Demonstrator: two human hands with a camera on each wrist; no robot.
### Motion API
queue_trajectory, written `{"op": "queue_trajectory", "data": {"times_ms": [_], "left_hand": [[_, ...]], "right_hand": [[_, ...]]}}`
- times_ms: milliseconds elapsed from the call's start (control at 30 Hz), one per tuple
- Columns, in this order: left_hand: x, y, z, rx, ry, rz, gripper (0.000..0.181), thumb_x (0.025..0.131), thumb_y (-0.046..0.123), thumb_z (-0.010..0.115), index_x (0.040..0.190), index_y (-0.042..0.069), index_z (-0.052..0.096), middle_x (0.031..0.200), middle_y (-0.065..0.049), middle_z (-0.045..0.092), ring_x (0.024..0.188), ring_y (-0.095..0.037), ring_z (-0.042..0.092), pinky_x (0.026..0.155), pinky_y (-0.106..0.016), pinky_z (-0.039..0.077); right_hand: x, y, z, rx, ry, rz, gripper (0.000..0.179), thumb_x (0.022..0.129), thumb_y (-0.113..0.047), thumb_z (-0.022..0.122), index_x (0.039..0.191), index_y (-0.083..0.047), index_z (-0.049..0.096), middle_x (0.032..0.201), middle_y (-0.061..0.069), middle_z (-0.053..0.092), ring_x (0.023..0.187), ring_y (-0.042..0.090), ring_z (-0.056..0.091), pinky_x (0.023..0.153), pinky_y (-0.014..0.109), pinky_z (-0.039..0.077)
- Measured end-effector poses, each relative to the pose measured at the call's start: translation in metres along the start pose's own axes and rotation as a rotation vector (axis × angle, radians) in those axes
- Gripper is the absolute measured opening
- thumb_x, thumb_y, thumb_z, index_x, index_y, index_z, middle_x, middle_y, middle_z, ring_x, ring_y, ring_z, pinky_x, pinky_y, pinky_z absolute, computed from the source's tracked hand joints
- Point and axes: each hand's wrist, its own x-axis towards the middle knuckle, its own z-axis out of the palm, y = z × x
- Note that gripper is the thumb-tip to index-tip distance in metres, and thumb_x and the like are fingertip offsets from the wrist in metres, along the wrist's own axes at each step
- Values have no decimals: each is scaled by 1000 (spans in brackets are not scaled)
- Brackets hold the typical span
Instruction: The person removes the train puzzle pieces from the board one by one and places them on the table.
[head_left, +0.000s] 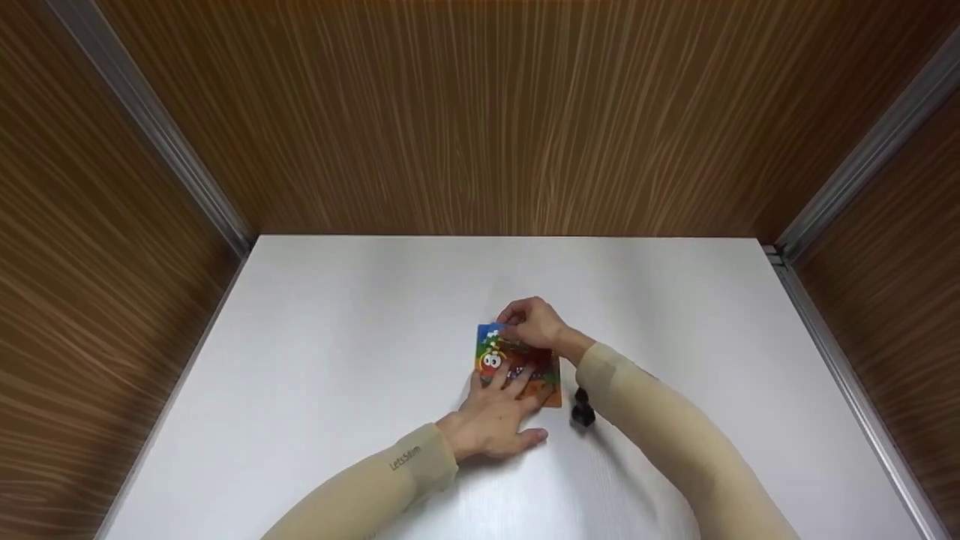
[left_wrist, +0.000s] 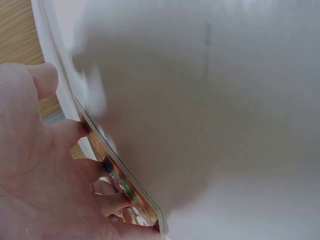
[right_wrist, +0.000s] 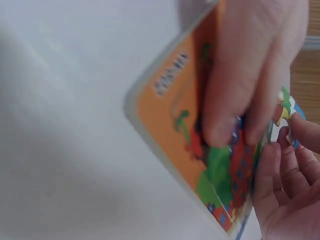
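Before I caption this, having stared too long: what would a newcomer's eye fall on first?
Probably the bright card on the white table, the left hand spread over its near part and the right hand pinching at its far edge. Next, perhaps, the small black thing beside the right sleeve.

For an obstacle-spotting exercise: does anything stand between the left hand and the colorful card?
Nothing visible does: the left hand has its fingertips directly on the colorful card. The small black object is off to the card's lower right.
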Motion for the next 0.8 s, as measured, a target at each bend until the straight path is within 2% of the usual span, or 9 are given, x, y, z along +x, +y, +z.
{"op": "queue_trajectory", "data": {"times_ms": [100,233,300,467,600,800], "left_hand": [[0,1,0,12,2,0,74,110,70,48,176,40,36,191,-5,20,178,-44,14,133,-83,23],[0,1,-1,29,1,-7,78,109,69,54,178,42,31,191,-4,20,177,-45,16,133,-82,24],[0,1,-1,37,6,-9,78,108,67,57,177,42,33,191,-5,22,177,-45,18,132,-83,25],[2,1,-1,63,14,-11,78,106,66,60,176,41,36,190,-4,24,176,-45,20,130,-83,29],[4,1,-1,58,4,-16,79,106,67,59,177,42,34,191,-4,22,177,-45,18,131,-83,27],[5,-3,0,30,6,-20,80,106,68,59,177,43,33,191,-4,21,177,-45,16,132,-84,24]], "right_hand": [[-1,-1,-5,62,-6,20,13,102,-14,80,113,-8,81,101,3,75,94,16,67,80,27,56],[-5,-2,-12,114,-20,29,13,104,-14,78,115,-8,79,101,2,72,93,15,68,79,25,63],[-6,-2,-16,134,-24,25,14,104,-13,78,116,-7,79,101,3,72,93,15,68,78,26,66],[-11,-1,-26,157,-17,9,16,104,-13,77,117,-5,79,102,3,71,93,17,70,80,31,69],[-16,2,-36,163,-13,21,16,104,-13,77,119,-6,78,105,4,71,95,17,72,85,35,72],[-23,10,-52,151,-5,26,16,106,-11,75,121,-6,77,107,5,72,95,17,73,83,31,71]]}}
